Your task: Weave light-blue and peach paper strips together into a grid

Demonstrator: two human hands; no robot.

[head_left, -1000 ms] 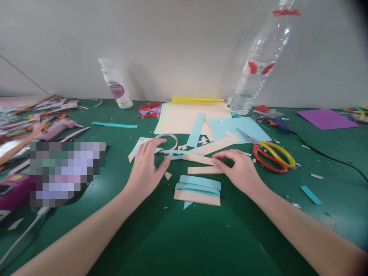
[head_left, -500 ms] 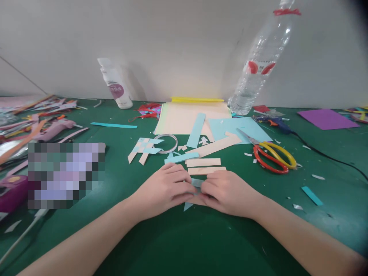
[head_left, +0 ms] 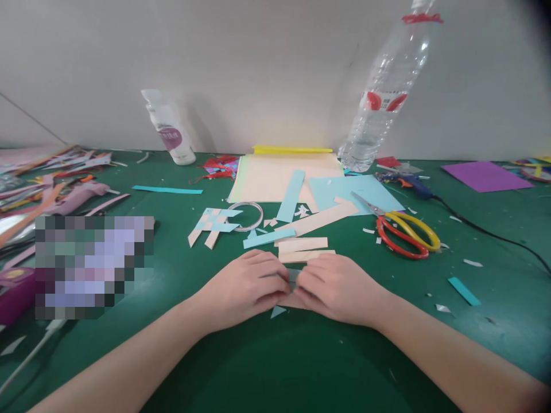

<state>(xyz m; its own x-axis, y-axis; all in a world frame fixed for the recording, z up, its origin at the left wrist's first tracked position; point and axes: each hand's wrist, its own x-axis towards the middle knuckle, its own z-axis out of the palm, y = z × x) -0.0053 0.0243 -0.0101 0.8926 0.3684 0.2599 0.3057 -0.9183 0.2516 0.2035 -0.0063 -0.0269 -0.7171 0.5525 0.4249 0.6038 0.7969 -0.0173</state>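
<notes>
My left hand (head_left: pixel 252 284) and my right hand (head_left: pixel 338 287) meet low on the green table, their fingers bent and pinched around small paper strips. Between the fingertips a light blue strip (head_left: pixel 293 276) shows, and below it a pale cream strip (head_left: pixel 296 302). The fingers cover most of both. A light blue pointed paper end (head_left: pixel 278 312) pokes out under my left fingers. Just beyond the hands lie two cream strips, the nearer one (head_left: pixel 306 256) close to my right knuckles. A woven blue-and-cream paper piece (head_left: pixel 212 221) rests farther left, beside a tape roll (head_left: pixel 260 218).
Red-and-yellow-handled scissors (head_left: pixel 407 235) lie to the right. A glue gun (head_left: pixel 415 186) with a black cord is behind them. A large clear bottle (head_left: pixel 374 123) and a white bottle (head_left: pixel 172 137) stand by the wall. A blurred-out device (head_left: pixel 94 264) with a cable lies left.
The hands stay nearly in place, with the fingertips shifted slightly around the strips. Less of the blue pointed end's upper part shows now. The whole view has moved a little.
</notes>
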